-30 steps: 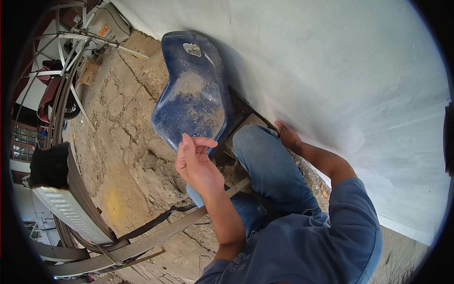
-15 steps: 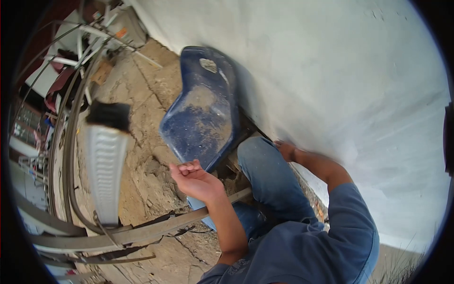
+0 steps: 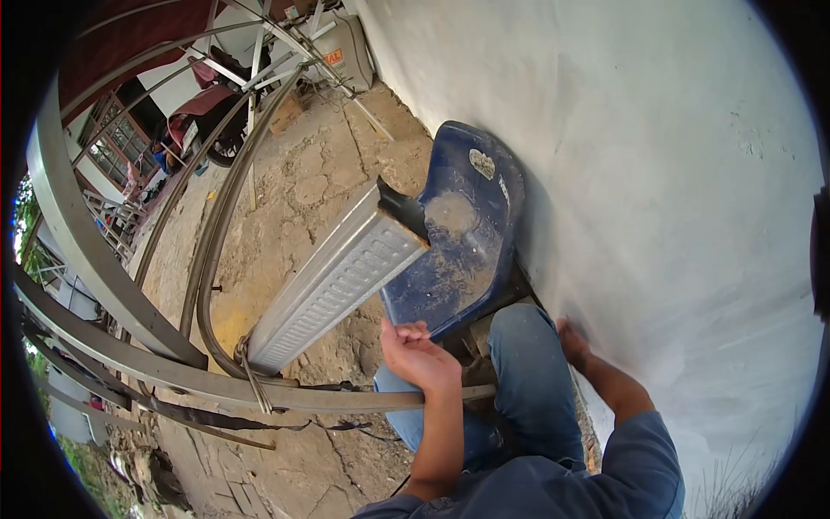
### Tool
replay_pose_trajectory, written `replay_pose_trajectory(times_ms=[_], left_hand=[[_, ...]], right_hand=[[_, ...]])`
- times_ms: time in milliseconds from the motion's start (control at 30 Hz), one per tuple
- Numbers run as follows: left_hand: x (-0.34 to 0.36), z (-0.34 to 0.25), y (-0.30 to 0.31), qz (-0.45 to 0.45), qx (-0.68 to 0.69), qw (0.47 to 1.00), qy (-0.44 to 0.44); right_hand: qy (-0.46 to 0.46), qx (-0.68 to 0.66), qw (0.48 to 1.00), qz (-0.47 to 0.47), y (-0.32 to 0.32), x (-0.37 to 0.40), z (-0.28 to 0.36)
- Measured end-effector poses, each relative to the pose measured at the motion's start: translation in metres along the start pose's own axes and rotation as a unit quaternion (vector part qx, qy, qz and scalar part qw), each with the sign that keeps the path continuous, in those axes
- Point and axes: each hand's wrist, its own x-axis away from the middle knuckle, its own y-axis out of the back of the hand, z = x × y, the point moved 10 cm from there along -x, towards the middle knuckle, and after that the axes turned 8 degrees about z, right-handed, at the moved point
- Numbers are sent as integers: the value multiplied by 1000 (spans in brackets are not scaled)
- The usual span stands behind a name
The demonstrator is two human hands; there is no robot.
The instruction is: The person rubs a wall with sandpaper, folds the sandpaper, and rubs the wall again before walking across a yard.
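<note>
My left hand [image 3: 419,353] is palm up with its fingers curled in. Whether something small is between the fingertips, I cannot make out. Its wrist is at a long metal bar [image 3: 346,399] that crosses in front of my left leg. Beyond the fingers stands a dirty blue plastic seat shell [image 3: 471,233], tilted against the wall. My right hand [image 3: 572,342] is low beside my right knee, close to the white wall [image 3: 674,173]; its fingers are partly hidden and blurred. Left of the seat, a ribbed metal channel [image 3: 337,281] rises from the bar, tied at its base.
Curved metal tubes [image 3: 207,259] and a wide flat metal strip [image 3: 104,251] fill the left side. Cracked, rough ground [image 3: 320,182] lies beneath. Farther back are a covered motorcycle [image 3: 207,130], metal stands and a grey bag [image 3: 350,56] by the wall.
My view has turned left, so the scene shifts right and the channel now appears slanted in front of the seat. Left hand stays curled near the bar; right hand stays by the wall.
</note>
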Motion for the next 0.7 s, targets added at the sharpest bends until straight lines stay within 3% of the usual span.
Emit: replay_pose_trajectory(times_ms=[100, 200, 267, 300, 367, 467, 533, 600, 700], left_hand=[[0, -7, 8, -9, 17, 1000, -23], [5, -18, 10, -18, 25, 998, -50], [3, -26, 10, -9, 33, 996, -85], [1, -22, 14, -20, 40, 996, -74], [1, -21, 16, -42, 55, 995, -71], [5, -21, 21, -58, 43, 995, -65], [1, -16, 14, -4, 39, 998, -47], [3, -19, 14, -12, 39, 998, -50], [4, -20, 13, -26, 41, 997, -52]], right_hand=[[-2, -8, 999, -54, 14, 28, 2], [51, -46, 998, 4, 13, 30, 10], [73, -206, 975, 29, 15, 20, 2], [76, -196, 977, 22, 21, 20, -3], [37, -48, 992, -111, 58, 26, -19], [60, -55, 987, -141, 70, -2, -26], [72, -72, 980, -171, 84, -33, -34], [85, -76, 974, -193, 91, -52, -38], [32, 19, 976, -212, 87, -67, -49]])
